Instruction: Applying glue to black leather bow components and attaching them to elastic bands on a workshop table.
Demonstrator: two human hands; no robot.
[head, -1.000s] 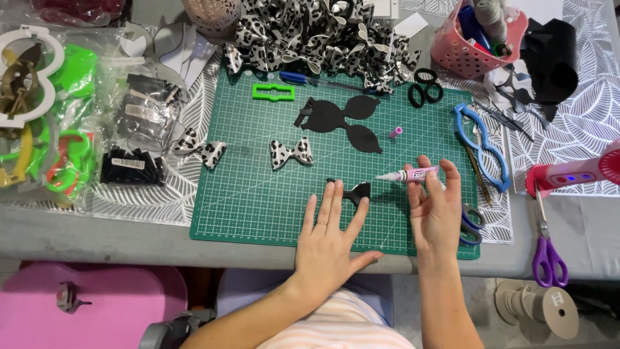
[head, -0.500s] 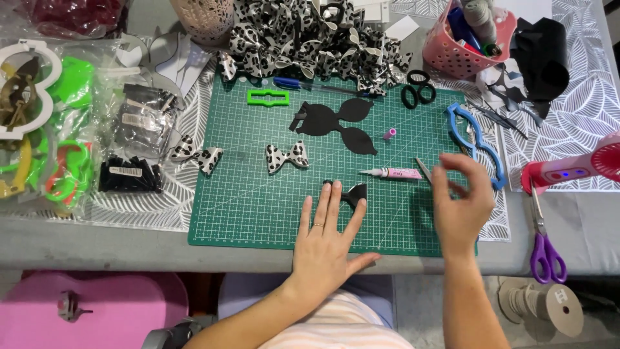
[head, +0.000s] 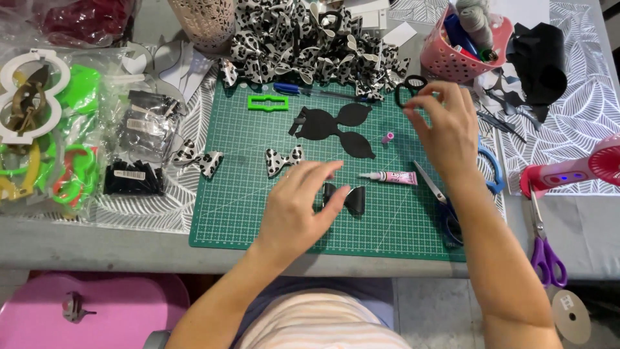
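small black bow pinned down while the other hand goes up the mat

the left hand [head: 300,207] lies over the lower middle of the green cutting mat [head: 245,213], fingers [head: 316,178] curved and fairly close together, the tips resting on or just over a small black bow [head: 345,197]. whether they actually pinch it i cannot tell; it looks more like pressing than gripping. the bow looks light and floppy, cut from thin glossy sheet, so i'd judge it would slide on the smooth mat and crease if squeezed at the loops. the safest hold would be at the narrow waist in the middle, thumb under and finger on top, all the more if glue there is wet.

the right hand [head: 445,126] is up near the top right of the mat, fingers [head: 423,103] spread and bent, tips close to the black scissors [head: 410,87] beside the pink basket [head: 462,61]. it has hold of nothing i can see.

the pink glue tube [head: 394,176] lies on the mat just right of the bow, apart from both hands, with the small pink cap [head: 387,137] above it near the flat black bow cutouts [head: 336,126]. blue-handled scissors [head: 445,207] lie by the right wrist.

half a second ago the right hand was lower, beside the glue tube; now it has gone up and away toward the black scissors. the left hand lay flat with straight fingers below the bow then; now the fingers are curled over it. the tube lies where it did.
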